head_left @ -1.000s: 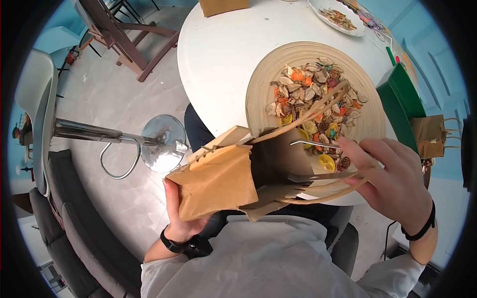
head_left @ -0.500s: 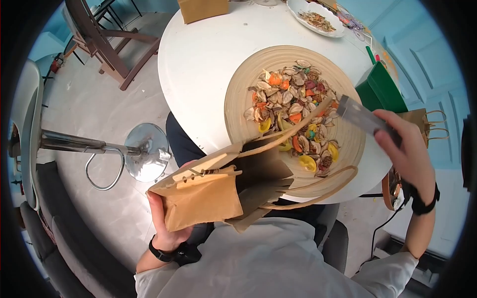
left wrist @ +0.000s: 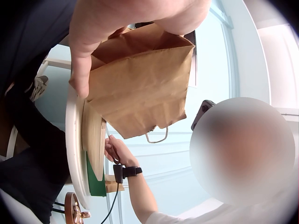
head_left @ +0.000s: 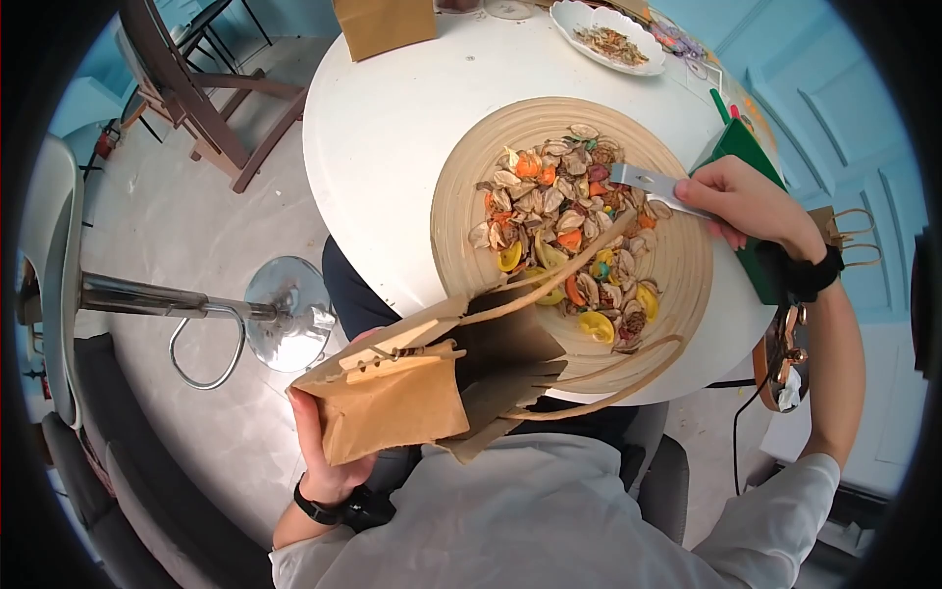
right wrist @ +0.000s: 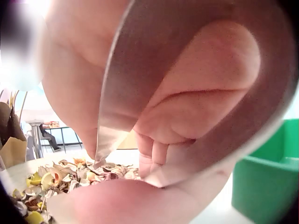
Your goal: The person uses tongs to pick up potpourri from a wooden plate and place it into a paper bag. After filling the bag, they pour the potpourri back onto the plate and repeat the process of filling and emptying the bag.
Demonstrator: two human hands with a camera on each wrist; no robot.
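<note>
The left hand [head_left: 329, 454] grips a tilted paper bag [head_left: 397, 407] by the near edge of the white table [head_left: 371, 191], mouth towards a round tray [head_left: 465, 182]; I see the right hand [head_left: 754, 204] pinching metal tongs [head_left: 650, 183] over that tray's right side, tips by the dried petals [head_left: 548, 201].

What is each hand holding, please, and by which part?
Left hand: brown paper bag, by its bottom end. Right hand: silver metal tongs, by their arms.

Head view: above left hand [head_left: 337, 476], right hand [head_left: 756, 201], facing forward-down. Wrist views: close to each. Head, right-wrist views share potpourri [head_left: 530, 201].
</note>
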